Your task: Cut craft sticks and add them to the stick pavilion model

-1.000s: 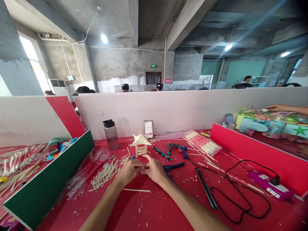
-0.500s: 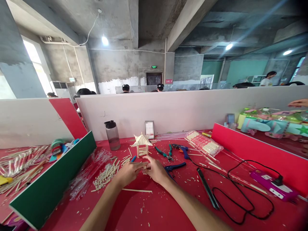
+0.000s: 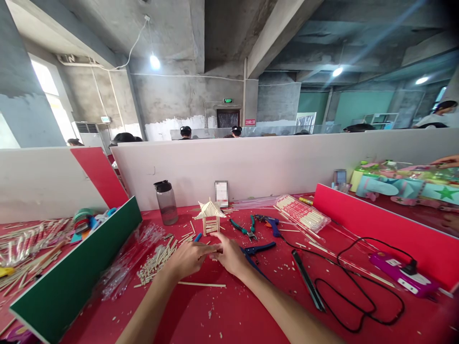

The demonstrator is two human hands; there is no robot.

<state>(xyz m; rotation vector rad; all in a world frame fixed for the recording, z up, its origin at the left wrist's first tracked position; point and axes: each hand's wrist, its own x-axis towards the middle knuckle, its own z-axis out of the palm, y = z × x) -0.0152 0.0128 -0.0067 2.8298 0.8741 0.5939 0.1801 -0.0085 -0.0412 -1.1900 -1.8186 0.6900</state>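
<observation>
My left hand and my right hand meet fingertip to fingertip over the red table. Both are closed in a pinch, and whatever may lie between the fingers is too small or hidden to make out. Just beyond them stands a small pavilion model built of wooden sticks, with a flared, pointed roof. A short blue object shows past my left knuckles, partly covered. Left of my left hand lies a heap of short cut sticks. A longer stick rests in front of it.
Blue-handled cutters, green-handled pliers, a glue gun and a box cutter lie rightward. Black cable loops toward a purple power strip. A water bottle and a green divider stand left; a bag of sticks lies back right.
My hands stay together, their fingers shifting slightly against each other. The whole view drifts a little to the left. In the far right background, a person has moved rightward.
</observation>
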